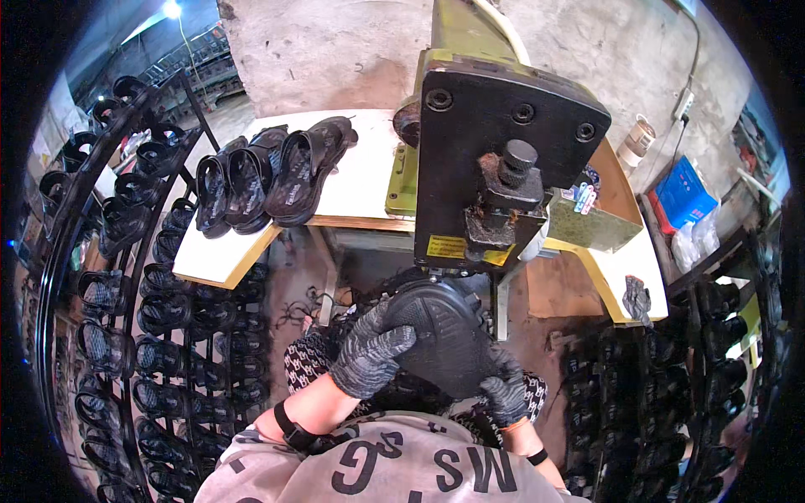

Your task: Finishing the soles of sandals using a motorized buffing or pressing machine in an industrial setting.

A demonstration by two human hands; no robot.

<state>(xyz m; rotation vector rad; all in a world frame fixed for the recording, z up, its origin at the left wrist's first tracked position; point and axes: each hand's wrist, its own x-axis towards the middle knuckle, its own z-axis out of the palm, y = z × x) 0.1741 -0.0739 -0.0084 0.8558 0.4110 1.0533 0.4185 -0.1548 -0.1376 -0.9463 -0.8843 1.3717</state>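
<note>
Beneath the table's black press head (pixel 495 168), both gloved grips, left hand (pixel 373 352) and right hand (pixel 506 390), clamp the sandal sole (pixel 444 335), best kept level, fingers clear.

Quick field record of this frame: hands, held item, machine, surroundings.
left hand: gloved, gripping the black sandal from the left, sole up
right hand: gloved, holding the sandal's lower right edge
machine: black and yellow-green press head, directly above the sandal
bench: pale top, three black sandals lying at left
racks: full of black sandals, left side
</note>
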